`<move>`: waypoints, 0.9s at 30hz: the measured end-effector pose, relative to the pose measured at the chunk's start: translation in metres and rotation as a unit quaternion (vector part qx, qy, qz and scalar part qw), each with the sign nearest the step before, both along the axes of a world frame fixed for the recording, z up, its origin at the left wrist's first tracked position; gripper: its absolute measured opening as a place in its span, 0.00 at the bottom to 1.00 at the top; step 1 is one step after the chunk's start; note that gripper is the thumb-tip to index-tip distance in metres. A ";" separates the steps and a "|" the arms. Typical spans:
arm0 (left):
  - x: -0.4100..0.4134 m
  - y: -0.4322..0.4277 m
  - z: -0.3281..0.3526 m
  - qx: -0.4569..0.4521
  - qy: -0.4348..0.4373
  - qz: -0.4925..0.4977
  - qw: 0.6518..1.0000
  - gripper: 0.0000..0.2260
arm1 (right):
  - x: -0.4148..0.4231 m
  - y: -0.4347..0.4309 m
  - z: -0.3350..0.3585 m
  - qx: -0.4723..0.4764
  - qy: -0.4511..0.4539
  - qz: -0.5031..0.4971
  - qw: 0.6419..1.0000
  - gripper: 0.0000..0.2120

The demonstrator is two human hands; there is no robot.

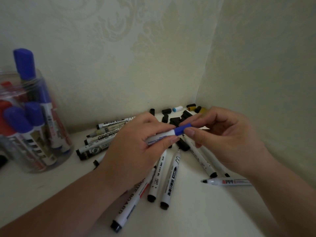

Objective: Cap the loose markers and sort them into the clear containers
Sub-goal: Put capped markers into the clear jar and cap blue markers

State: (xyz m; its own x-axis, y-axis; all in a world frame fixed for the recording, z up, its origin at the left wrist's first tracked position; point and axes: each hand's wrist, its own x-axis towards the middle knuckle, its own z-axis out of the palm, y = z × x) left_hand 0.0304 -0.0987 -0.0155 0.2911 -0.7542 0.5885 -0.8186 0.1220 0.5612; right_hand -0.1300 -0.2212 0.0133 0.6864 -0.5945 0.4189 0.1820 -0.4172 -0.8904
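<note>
- At the far left, a clear container (40, 77) is stood on the white surface (205, 216). Capped markers are held upright in it: three blue-capped markers (24, 65) can be counted, and at least two red-capped markers (4, 106), partly cut off by the frame edge.
- Just right of it, a pile of loose markers (100, 137) is laid, at least five; part of it is hidden by the left hand (135, 151).
- The white barrel of a whiteboard marker (160, 136) is gripped in the curled left hand, above the middle of the surface.
- Under that hand, three front markers (169, 178) are laid with black ends toward the viewer.
- The blue cap (182, 130) on the barrel's end is pinched between the thumb and fingers of the right hand (227, 139); whether it is fully seated cannot be told.
- In the corner behind, loose black caps (175, 120) are scattered, their number unclear, with one light-blue cap (177, 109) and two yellowish caps (202, 110).
- Beneath the right hand, two slanted markers (200, 156) and one uncapped marker (229, 182) are laid.
</note>
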 end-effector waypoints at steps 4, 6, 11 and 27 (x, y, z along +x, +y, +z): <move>0.000 0.000 0.000 0.004 -0.023 -0.014 1.000 0.10 | -0.006 -0.005 0.006 0.013 0.031 0.019 0.999 0.15; 0.001 0.000 0.000 0.007 -0.035 -0.019 0.999 0.12 | -0.007 -0.005 0.008 0.000 0.065 0.021 0.998 0.13; 0.000 0.001 0.002 0.018 -0.060 -0.049 0.997 0.12 | -0.011 -0.004 0.014 0.010 0.094 0.038 0.995 0.11; 0.001 0.004 0.003 -0.073 -0.123 -0.024 0.989 0.11 | 0.003 0.008 0.009 0.175 0.076 0.041 0.981 0.07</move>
State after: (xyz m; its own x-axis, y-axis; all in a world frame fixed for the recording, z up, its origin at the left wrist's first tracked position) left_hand 0.0309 -0.0945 -0.0129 0.0920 -0.6659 0.7403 -0.9196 0.2284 0.3197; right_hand -0.1266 -0.2133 0.0221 0.7764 -0.6241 0.0883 0.0557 -0.0716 -0.9959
